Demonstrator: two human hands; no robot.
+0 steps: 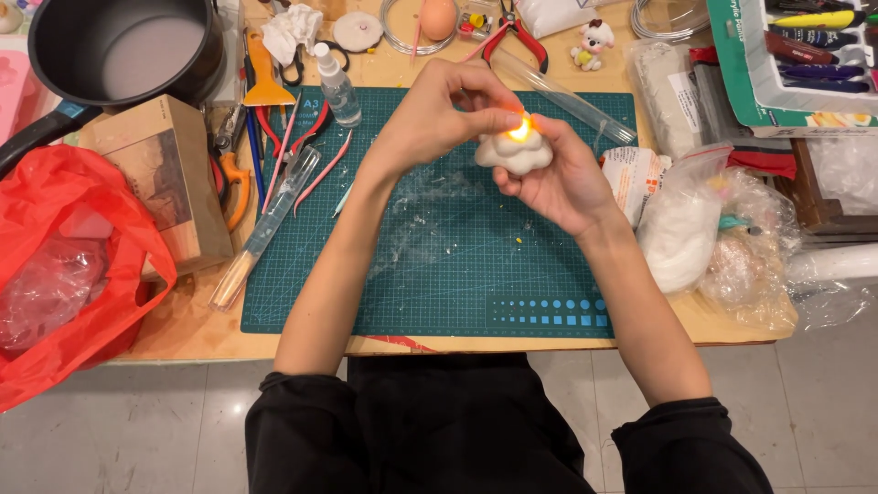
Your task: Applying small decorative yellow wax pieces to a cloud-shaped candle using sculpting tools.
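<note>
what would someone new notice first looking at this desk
Most likely the small orange glow at the middle, on top of a white lumpy clay piece that the right hand cradles while the left hand pinches at it, above the green cutting mat. Next, the bright red plastic bag at the left edge and the black saucepan at top left.
</note>
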